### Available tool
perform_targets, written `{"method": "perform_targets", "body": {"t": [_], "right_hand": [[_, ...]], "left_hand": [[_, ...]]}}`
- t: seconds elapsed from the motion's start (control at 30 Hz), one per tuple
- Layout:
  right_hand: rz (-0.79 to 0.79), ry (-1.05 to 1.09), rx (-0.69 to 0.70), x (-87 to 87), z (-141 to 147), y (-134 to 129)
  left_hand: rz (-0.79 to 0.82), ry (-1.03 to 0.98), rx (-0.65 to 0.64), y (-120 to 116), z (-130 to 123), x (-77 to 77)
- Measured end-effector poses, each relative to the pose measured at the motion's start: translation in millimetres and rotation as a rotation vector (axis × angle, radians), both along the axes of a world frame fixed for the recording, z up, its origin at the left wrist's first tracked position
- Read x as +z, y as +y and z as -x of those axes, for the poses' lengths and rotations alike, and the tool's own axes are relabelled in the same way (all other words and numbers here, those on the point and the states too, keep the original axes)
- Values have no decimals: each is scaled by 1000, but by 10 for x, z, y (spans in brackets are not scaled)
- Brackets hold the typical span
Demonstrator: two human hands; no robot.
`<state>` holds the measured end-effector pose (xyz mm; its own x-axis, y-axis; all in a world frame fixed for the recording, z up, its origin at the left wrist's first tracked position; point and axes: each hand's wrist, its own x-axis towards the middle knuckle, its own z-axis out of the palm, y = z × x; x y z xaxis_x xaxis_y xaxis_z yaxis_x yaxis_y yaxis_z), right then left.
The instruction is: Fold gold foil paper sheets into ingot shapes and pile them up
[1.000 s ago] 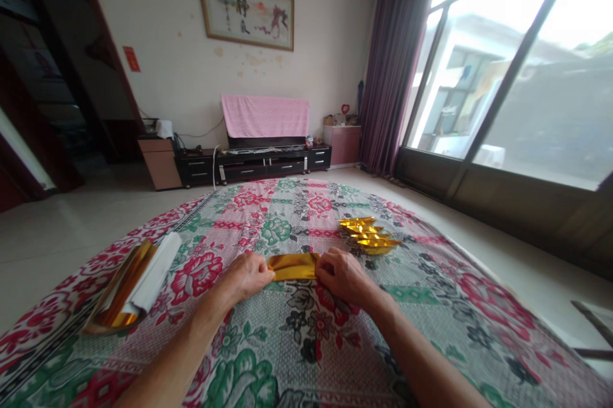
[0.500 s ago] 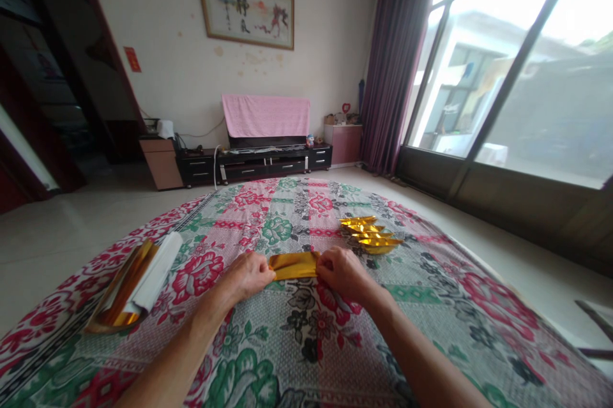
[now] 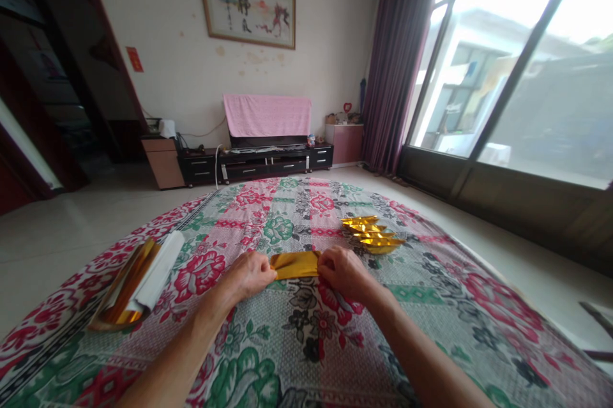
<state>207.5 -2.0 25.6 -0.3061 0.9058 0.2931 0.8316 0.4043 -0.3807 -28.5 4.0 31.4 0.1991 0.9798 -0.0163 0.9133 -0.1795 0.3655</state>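
Observation:
A flat gold foil strip (image 3: 295,265) is stretched level between my hands, just over the patterned tablecloth (image 3: 239,344). My left hand (image 3: 253,274) is closed on the strip's left end, and my right hand (image 3: 341,272) grips its right end; the fingertips are partly hidden behind the knuckles. Beyond my right hand, several folded gold foil boats (image 3: 378,242) sit close together in a row. To the left of my left hand lies a bundle of gold and white sheets (image 3: 141,280).
A low black cabinet (image 3: 249,168) and a pink cloth (image 3: 268,115) stand beyond the table's rounded far edge. Large windows (image 3: 507,95) and a purple curtain (image 3: 387,63) are at the right.
The whole view has shifted very slightly to the right in the picture. Both hands keep the same hold on the gold strip.

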Motion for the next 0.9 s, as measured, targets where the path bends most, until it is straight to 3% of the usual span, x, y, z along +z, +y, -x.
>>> {"method": "perform_targets", "body": {"t": [0.4, 0.9], "right_hand": [[40, -11, 6, -21, 47, -65], [9, -36, -202, 36, 243, -227]], "left_hand": [[44, 22, 33, -16, -34, 49], [-1, 34, 45, -17, -33, 28]]}}
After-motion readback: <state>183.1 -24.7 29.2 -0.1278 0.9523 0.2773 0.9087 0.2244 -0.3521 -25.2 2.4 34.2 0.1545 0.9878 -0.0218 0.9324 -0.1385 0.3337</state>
